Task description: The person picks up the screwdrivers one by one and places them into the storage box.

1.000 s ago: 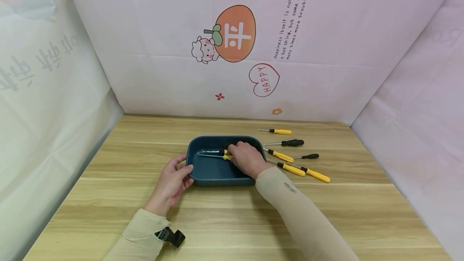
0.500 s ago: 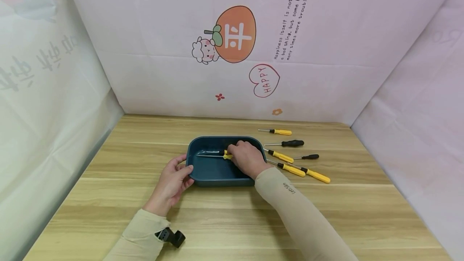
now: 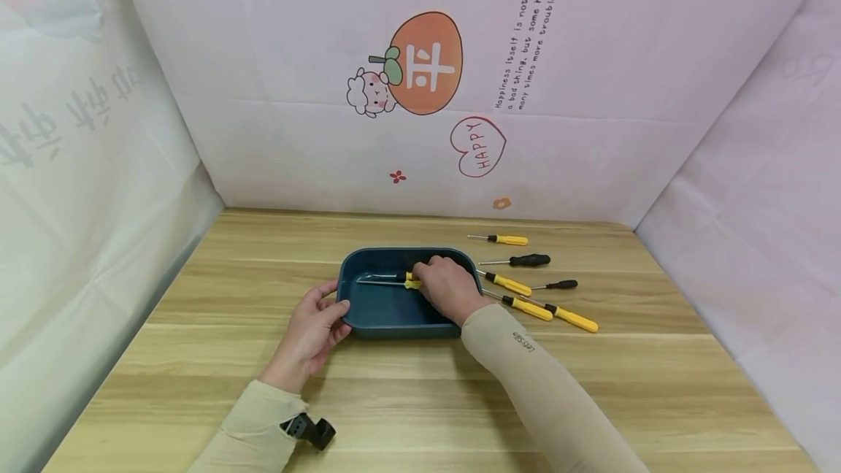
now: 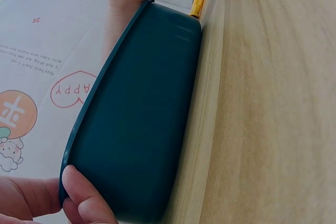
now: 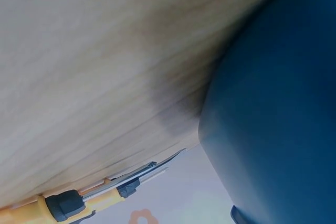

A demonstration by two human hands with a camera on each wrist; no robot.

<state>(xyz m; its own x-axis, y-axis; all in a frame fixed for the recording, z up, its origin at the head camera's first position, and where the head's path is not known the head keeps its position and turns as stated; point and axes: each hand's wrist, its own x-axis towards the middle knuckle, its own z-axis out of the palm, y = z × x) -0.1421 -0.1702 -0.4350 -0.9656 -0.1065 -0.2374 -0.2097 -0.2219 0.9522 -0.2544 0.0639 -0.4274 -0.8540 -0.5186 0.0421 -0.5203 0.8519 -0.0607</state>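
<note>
A dark teal rectangular tray (image 3: 401, 331) stands on the wooden table. My left hand (image 3: 312, 327) pinches its left end, with the thumb over the rim and the other fingers outside; the left wrist view shows this grip on the tray wall (image 4: 131, 114). Inside lie two screwdrivers with their metal shafts (image 3: 381, 283) pointing left and yellow near the handles. My right hand (image 3: 450, 289) reaches into the tray, fingers curled down round a yellow screwdriver handle and covering most of it. In the right wrist view only the tray's outside (image 5: 273, 114) shows, not the hand.
Right of the tray lie several loose screwdrivers, among them a yellow one (image 3: 511, 240) at the back, a thick black one (image 3: 530, 260), a small black one (image 3: 563, 284) and a front yellow one (image 3: 577, 318). A printed cloth wall (image 3: 296, 159) rises behind the table.
</note>
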